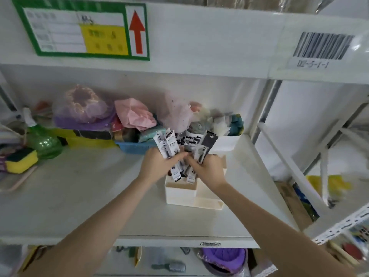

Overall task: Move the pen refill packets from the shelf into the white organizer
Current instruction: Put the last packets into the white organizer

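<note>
Both of my hands meet over the white organizer (180, 193), which stands on the shelf (79, 188). My left hand (157, 165) grips several black-and-white pen refill packets (167, 143) that fan upward. My right hand (206, 169) holds more of the packets, including a dark grey one (208, 142). The lower ends of the packets (176, 174) reach down into the organizer's left compartment. My hands hide most of the organizer's top.
A blue basket (135, 147) and a white bin (227, 143) of soft items stand just behind the organizer. At the left are a green spray bottle (41, 142) and a yellow sponge (22, 160). A shelf upright (265, 110) rises at the right.
</note>
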